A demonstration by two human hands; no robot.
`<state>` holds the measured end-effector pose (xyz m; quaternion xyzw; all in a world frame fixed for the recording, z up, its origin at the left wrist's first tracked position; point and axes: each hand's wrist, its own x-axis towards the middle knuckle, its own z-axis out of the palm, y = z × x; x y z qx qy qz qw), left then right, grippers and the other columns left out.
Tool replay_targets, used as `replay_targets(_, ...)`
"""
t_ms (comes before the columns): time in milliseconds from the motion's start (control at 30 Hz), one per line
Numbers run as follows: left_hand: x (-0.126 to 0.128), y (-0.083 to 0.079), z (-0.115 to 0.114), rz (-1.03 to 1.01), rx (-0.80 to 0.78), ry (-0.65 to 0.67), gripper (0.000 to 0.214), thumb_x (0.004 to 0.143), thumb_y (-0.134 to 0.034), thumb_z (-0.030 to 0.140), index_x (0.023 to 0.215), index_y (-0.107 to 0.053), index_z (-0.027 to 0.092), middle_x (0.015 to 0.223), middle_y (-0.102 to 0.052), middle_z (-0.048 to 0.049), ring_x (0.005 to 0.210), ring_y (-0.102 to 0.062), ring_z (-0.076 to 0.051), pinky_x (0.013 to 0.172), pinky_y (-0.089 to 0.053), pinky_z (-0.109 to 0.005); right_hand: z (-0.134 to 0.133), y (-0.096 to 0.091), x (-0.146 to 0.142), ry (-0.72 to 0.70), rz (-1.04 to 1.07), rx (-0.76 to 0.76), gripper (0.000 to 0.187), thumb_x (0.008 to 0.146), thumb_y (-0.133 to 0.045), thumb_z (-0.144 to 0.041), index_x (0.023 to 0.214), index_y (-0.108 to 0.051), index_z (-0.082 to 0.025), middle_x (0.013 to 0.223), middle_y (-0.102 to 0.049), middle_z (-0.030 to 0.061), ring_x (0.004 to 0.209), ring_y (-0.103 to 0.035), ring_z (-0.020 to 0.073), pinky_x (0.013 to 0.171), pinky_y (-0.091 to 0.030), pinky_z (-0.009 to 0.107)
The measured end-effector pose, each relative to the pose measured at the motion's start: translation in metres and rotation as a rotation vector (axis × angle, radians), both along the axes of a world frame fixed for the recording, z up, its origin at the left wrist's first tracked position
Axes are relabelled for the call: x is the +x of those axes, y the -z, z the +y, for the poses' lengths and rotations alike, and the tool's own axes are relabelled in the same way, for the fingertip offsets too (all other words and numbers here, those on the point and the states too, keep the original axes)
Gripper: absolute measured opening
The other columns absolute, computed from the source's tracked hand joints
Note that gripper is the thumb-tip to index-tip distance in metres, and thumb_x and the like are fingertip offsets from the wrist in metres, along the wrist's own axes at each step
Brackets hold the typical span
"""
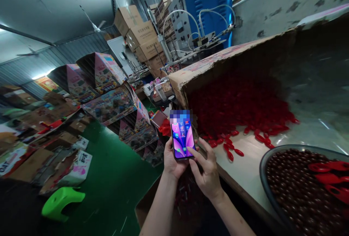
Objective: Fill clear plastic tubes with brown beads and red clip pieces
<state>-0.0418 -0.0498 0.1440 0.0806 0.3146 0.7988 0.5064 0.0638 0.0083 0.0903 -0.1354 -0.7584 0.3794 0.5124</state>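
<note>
My left hand (pixel 172 163) grips a smartphone (pixel 182 138) from below and behind, its lit purple screen facing me. My right hand (pixel 205 170) is beside it, fingers curled, with fingertips touching the phone's lower right edge and screen. Both hands hover just off the near edge of a pale worktable (pixel 251 163). On that table a big cardboard box (pixel 191 76) lies on its side, spilling several small red plastic pieces (pixel 237 109). A round metal basin (pixel 265 163) at the right holds dark brown beads with a few red pieces on top.
A green floor (pixel 114 181) stretches to the left, with a lime-green plastic stool (pixel 61 201) and stacks of colourful toy cartons (pixel 109 98). Brown shipping boxes (pixel 141 36) and a blue machine (pixel 207 7) with hoses stand behind the table.
</note>
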Motion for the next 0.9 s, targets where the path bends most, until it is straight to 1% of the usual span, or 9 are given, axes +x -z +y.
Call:
replay_targets(67,-0.002,0.001,0.0,0.009,-0.007,0.054,0.058,0.082,-0.048,0.053,0.118,-0.061,0.009,0.102,-0.07,-0.0173,0.095,-0.066,-0.034,0.088,-0.047,-0.049,0.002,-0.002,0.0,0.021,-0.013,-0.007,0.039,0.087,-0.053,-0.021,0.124,-0.059,-0.029,0.144,-0.032,0.0071,0.13,-0.038,0.0286,0.105,-0.038,0.051)
replay_targets(100,-0.003,0.001,0.0,0.015,-0.005,0.059,0.059,0.082,-0.048,0.053,0.119,-0.06,0.009,0.102,-0.07,-0.0173,0.095,-0.066,-0.034,0.088,-0.047,-0.049,0.003,-0.002,0.0,0.028,-0.019,-0.005,0.038,0.087,-0.053,-0.022,0.124,-0.059,-0.029,0.144,-0.033,0.0073,0.13,-0.038,0.0287,0.104,-0.038,0.051)
replay_targets(267,-0.002,0.0,0.003,0.028,-0.002,0.043,0.056,0.082,-0.049,0.052,0.119,-0.06,0.012,0.104,-0.07,-0.0155,0.097,-0.065,-0.033,0.09,-0.046,-0.049,0.006,-0.004,0.001,0.043,-0.024,0.004,0.037,0.088,-0.052,-0.023,0.124,-0.059,-0.027,0.143,-0.034,0.0082,0.129,-0.039,0.0287,0.103,-0.039,0.051)
replay_targets(367,0.004,-0.001,0.006,0.014,-0.025,0.049,0.055,0.082,-0.05,0.052,0.116,-0.062,0.01,0.103,-0.07,-0.0158,0.1,-0.064,-0.034,0.091,-0.046,-0.048,0.01,-0.011,0.001,0.052,-0.019,0.017,0.037,0.088,-0.052,-0.023,0.124,-0.059,-0.028,0.143,-0.034,0.0079,0.13,-0.039,0.0282,0.104,-0.038,0.049)
replay_targets(467,0.01,-0.003,0.01,-0.005,-0.041,0.011,0.053,0.083,-0.051,0.048,0.116,-0.062,0.008,0.103,-0.07,-0.0159,0.103,-0.063,-0.032,0.094,-0.046,-0.046,0.016,-0.023,0.0,0.057,-0.058,0.067,0.039,0.089,-0.052,-0.026,0.127,-0.057,-0.03,0.146,-0.03,0.0071,0.132,-0.035,0.029,0.105,-0.036,0.049)
replay_targets(600,0.013,-0.003,0.015,-0.024,-0.009,-0.058,0.05,0.084,-0.052,0.043,0.119,-0.061,0.008,0.107,-0.07,-0.0147,0.107,-0.062,-0.03,0.098,-0.045,-0.041,0.019,-0.034,-0.004,0.048,-0.12,0.144,0.04,0.088,-0.053,-0.028,0.128,-0.057,-0.03,0.15,-0.026,0.006,0.136,-0.029,0.0318,0.106,-0.033,0.051)
replay_targets(767,0.012,-0.004,0.015,-0.031,0.002,-0.046,0.052,0.084,-0.051,0.044,0.122,-0.059,0.009,0.111,-0.068,-0.0145,0.109,-0.062,-0.028,0.099,-0.044,-0.039,0.016,-0.035,-0.009,0.037,-0.123,0.162,0.04,0.087,-0.055,-0.028,0.126,-0.058,-0.031,0.15,-0.025,0.0051,0.136,-0.028,0.0314,0.107,-0.031,0.051)
replay_targets(900,0.012,-0.003,0.012,-0.018,0.001,-0.069,0.049,0.085,-0.051,0.043,0.12,-0.06,0.01,0.11,-0.069,-0.0134,0.11,-0.061,-0.028,0.101,-0.043,-0.04,0.019,-0.036,-0.01,0.061,-0.144,0.158,0.041,0.088,-0.053,-0.029,0.129,-0.056,-0.031,0.149,-0.026,0.0058,0.136,-0.027,0.0309,0.108,-0.03,0.05)
